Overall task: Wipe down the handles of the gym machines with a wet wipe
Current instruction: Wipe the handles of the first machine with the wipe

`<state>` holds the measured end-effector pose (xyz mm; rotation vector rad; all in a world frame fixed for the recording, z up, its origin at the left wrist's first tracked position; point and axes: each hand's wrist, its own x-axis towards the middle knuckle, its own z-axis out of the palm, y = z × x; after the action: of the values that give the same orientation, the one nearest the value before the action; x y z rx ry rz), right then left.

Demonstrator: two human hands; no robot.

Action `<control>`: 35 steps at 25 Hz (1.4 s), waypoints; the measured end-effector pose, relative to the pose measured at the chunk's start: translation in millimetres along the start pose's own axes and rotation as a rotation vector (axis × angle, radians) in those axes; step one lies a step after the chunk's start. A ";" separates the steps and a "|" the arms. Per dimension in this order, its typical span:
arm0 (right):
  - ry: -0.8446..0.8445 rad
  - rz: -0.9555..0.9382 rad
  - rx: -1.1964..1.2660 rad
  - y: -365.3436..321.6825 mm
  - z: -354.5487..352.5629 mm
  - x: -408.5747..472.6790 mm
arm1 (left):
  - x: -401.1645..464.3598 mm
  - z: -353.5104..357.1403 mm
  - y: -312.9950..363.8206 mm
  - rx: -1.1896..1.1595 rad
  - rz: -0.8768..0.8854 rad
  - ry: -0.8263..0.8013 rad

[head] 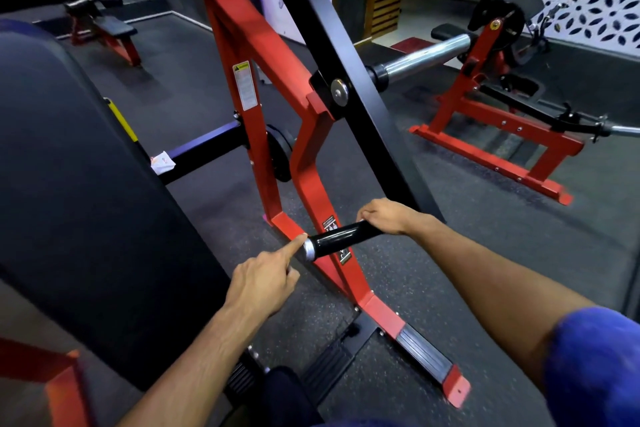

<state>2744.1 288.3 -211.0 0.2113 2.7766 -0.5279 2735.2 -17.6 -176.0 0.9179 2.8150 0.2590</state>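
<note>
Low in the middle of the view, just in front of the red frame (304,163) of the machine, a shiny black handle (341,238) sticks out with a silver cap (309,249) on its near end. The right hand (382,217) is wrapped around the far end of the handle, fingers curled tight over it, and a tiny bit of white peeks out by the fingers; that may be the wet wipe, but it is too small to be sure. The left hand (263,279) holds nothing: its pointing finger is stretched out and touches the silver cap, and the other fingers are tucked in. Both arms reach forward and down, and the right one has a blue sleeve (592,367) near the shoulder. My guess is that this handle is being wiped right now, with the left finger keeping it steady. Next, the right hand would need to slide along the black part toward the cap, pressing all the way round. A white packet (162,164) lies on a black bar (204,149) to the left. Another red machine (498,135) stands well apart on the right, on the dark floor (398,274).
</note>
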 end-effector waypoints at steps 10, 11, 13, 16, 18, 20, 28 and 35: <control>0.415 -0.168 -0.061 1.3 44.3 -24.8 | -0.7 -3.4 -1.3 -0.012 0.000 -0.023; 0.464 -0.193 -0.051 5.6 50.1 -27.7 | -0.7 -2.8 -1.7 -0.020 0.000 -0.020; 0.476 -0.151 -0.051 1.0 48.2 -25.8 | 1.8 -0.8 -2.8 -0.021 -0.002 -0.017; 0.280 -0.041 -0.211 -26.9 26.4 -8.3 | 5.9 4.7 -11.3 -0.120 0.006 -0.051; 0.149 -0.053 -0.192 -35.1 20.4 -1.3 | 5.4 11.4 -18.5 -0.256 0.020 -0.067; 0.259 -0.191 -0.057 -26.6 31.7 -10.2 | -3.3 19.3 -19.2 -0.371 0.068 -0.018; 0.127 -0.008 -0.224 -34.0 12.9 -2.4 | -10.4 33.2 -18.9 -0.522 0.124 0.035; 0.434 -0.221 0.124 -56.3 54.1 -19.0 | -6.5 25.1 -23.1 -0.580 0.135 0.068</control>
<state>2765.4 214.3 -234.0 0.0473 3.2137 -0.7934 2732.7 -37.0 -204.7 0.9564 2.4942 1.0702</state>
